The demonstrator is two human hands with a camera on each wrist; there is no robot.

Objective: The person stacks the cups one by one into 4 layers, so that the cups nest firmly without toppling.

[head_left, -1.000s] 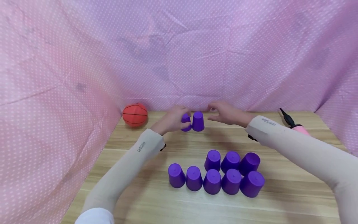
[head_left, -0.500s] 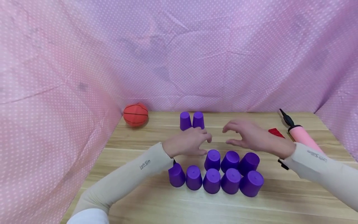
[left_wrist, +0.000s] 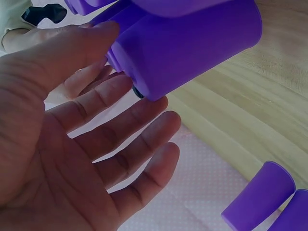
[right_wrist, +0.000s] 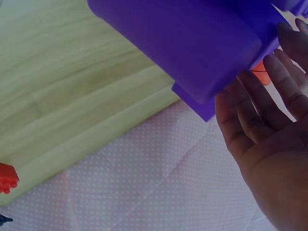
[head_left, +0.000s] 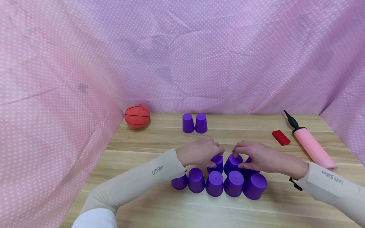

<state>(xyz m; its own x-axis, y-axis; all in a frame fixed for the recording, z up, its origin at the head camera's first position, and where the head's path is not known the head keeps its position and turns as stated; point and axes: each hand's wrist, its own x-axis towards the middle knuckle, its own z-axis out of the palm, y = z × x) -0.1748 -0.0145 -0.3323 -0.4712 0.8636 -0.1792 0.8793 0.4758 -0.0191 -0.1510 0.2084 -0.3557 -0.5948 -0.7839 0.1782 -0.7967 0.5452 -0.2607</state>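
Upside-down purple cups stand in two rows on the table. My left hand reaches over the left cup of the back row; in the left wrist view its thumb and loosely bent fingers surround the base of a purple cup without a firm hold. My right hand hovers at the middle cup and partly hides the right cup. From the right wrist view, relaxed fingers lie close by a cup's base; contact is unclear. Several cups form the front row.
Two more upturned purple cups stand at the table's back edge. A red ball is at the back left. On the right lie a red toy brick and a pink hand pump. Dotted pink cloth hangs behind.
Both hands have come from beside the two far cups toward me, down to the back row of the nearer group. Those far cups now stand side by side with no hand near them.
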